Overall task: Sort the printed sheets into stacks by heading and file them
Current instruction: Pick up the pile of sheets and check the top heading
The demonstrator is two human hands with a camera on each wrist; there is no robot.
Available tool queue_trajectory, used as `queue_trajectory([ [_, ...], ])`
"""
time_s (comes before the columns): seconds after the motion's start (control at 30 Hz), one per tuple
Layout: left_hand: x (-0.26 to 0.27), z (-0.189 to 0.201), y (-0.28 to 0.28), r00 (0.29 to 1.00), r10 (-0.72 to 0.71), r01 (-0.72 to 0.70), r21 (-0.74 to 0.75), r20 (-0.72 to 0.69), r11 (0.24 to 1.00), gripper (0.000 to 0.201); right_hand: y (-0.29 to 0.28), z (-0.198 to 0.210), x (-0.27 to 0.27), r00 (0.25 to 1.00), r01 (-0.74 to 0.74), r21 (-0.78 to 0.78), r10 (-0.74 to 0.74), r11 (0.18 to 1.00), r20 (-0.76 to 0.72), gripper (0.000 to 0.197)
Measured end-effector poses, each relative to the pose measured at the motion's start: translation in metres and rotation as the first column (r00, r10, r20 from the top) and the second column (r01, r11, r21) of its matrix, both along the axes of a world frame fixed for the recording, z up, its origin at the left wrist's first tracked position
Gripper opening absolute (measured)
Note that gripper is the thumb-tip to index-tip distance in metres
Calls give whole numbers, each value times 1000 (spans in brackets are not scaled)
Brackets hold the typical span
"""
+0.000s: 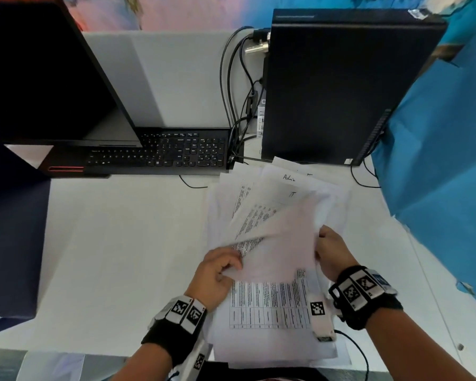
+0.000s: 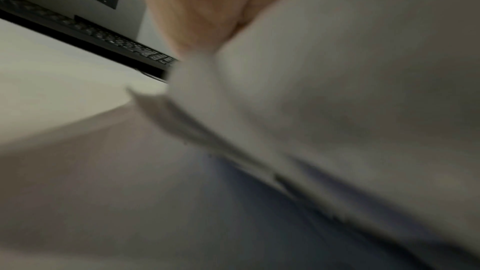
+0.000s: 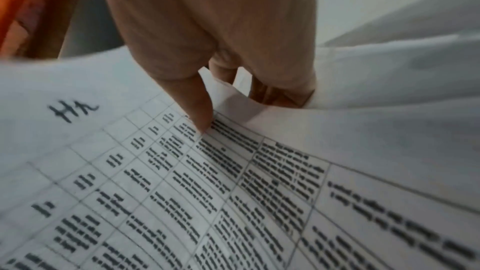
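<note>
The loose pile of printed sheets lies on the white surface, in front of the black computer tower and to the right of the keyboard. The sheets are fanned out unevenly; the far ones, nearest the tower, carry handwritten headings, one reading "Admin" as far as can be made out. Both hands lift a curved sheet above the pile. The left hand pinches its near left edge, fingers curled round the paper. The right hand grasps the sheet's right edge, with its fingers tucked behind the paper. In the right wrist view, the right hand's fingers curl into the paper, one fingertip touching a sheet with a printed table that has a handwritten mark above its grid. The left wrist view is blurred, showing only paper edges close to the hand and the keyboard beyond. A monitor stands to the left of the tower, behind the keyboard.
</note>
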State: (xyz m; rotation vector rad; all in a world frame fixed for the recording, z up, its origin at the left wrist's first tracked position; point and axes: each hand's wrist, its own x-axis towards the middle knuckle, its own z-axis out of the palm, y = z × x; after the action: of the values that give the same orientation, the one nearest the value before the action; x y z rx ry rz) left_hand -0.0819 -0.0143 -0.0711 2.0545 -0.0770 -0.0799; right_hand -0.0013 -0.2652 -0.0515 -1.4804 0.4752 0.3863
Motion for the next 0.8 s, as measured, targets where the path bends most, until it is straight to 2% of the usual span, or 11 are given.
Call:
queue_trajectory([
  [0.1, 8, 2, 1, 999, 42, -44, 61, 25, 997, 42, -1, -2, -1, 999, 4, 65, -2, 998, -32, 27],
  [0.17, 13, 5, 1, 1000, -15, 15, 65, -11, 998, 36, -4, -4, -2, 1000, -5, 75, 7, 997, -28, 27],
  [0.27, 15, 11, -1, 991, -103, 104, 2, -88, 995, 54, -8, -9, -5, 999, -10, 48, 12, 999, -31, 30],
  [0.33, 13, 18, -6, 978, -114, 108, -40, -175, 993, 51, -10, -7, -5, 999, -5, 41, 6, 999, -37, 35],
  [0.4, 11, 25, -10, 965, -27, 14, -50, -260, 999, 30, -10, 0, -5, 1000, 6, 25, -6, 1000, -27, 31],
  [0.5, 12, 33, -8, 939, 182, -254, -233, -290, 939, 33, -10, 9, 1, 1000, -14, -23, 14, 1000, -9, 22],
  [0.57, 15, 41, -8, 913, 274, -370, -331, -302, 868, 33, -3, 17, 3, 993, -115, -16, 115, 993, -5, 24],
  [0.67, 20, 55, -12, 899, 320, -421, -388, -299, 820, 24, 14, 30, 2, 975, -216, -71, 219, 974, 31, 30],
  [0.77, 22, 58, -8, 890, 398, -452, -312, -222, 836, 22, 30, 42, 2, 959, -237, -113, 251, 965, 134, 31],
  [0.8, 22, 61, -6, 885, 424, -464, -291, -192, 837, 20, 34, 46, 1, 943, -268, -150, 291, 952, 161, 25],
])
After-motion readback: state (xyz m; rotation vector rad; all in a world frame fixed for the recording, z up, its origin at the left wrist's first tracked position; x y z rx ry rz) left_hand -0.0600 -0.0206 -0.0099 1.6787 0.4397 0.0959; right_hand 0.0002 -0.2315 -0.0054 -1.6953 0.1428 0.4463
